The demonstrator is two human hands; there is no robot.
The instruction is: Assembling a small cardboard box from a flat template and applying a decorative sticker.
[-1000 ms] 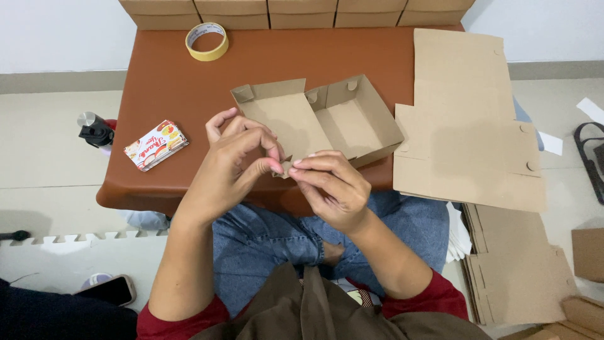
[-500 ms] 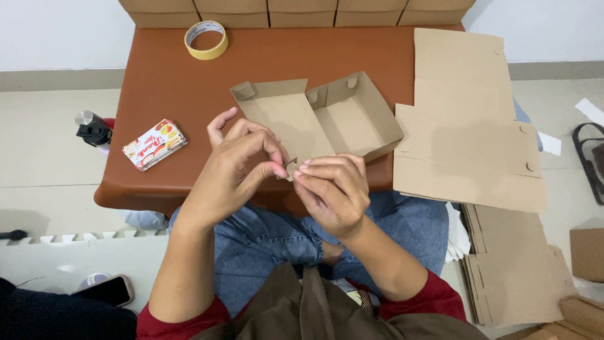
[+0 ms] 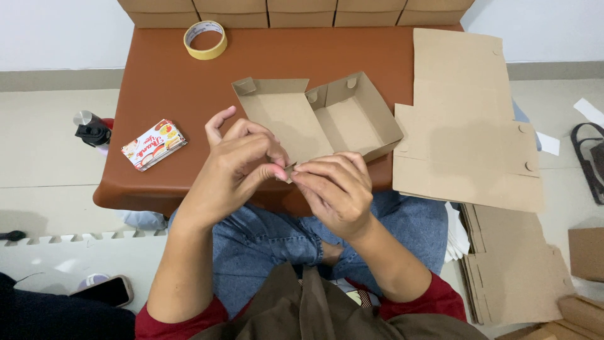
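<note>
left hand: fingers curled, thumb and forefinger pinched on the near corner flap of the half-folded brown cardboard box, at the table's front edge.
right hand: fingers bent inward, fingertips pressed on the same small flap, touching the left hand's fingertips.
box: it lay open on the brown leather-topped low table, lid panel flat on the left, shallow tray with raised walls on the right; the near corner reached over the table edge into the hands.
flat cardboard: a large unfolded brown cardboard sheet lay just beside the box on its right, hanging past the table side.
tape: a roll of yellowish masking tape sat near the table's far edge, well apart from the hands.
packet: a small flat white and red printed packet lay on the table's left part, near the left hand.
floor, right: a stack of flat brown cardboard blanks lay beside the person's knee.
floor, left: a dark phone lay by the left elbow.
person: seated, blue jeans, red sleeves.
</note>
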